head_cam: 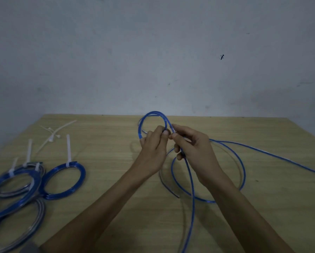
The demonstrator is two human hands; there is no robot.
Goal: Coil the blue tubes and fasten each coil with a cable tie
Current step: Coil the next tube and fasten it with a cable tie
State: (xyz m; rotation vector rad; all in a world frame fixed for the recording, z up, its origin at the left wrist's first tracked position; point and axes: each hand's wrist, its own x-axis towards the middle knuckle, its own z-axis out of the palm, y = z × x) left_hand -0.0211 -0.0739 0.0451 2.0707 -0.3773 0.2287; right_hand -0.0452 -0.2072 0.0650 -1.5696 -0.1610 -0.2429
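- A light wooden table (116,207) fills the lower half of the frame.
- A pale grey wall (153,52) spans the upper half, with a small dark mark (222,57) at upper right.

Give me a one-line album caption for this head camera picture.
Both hands, left and right, bend a first loop in a loose blue tube beside tied coils on the wooden table.

At frame centre your left hand (154,143) and right hand (191,143) gripped a blue tube (242,167), holding a small loop raised above the wooden table (116,179). Slack curled below your right hand and trailed to the right edge. Tied coils (64,180) lay at lower left, loose cable ties (52,136) above them.
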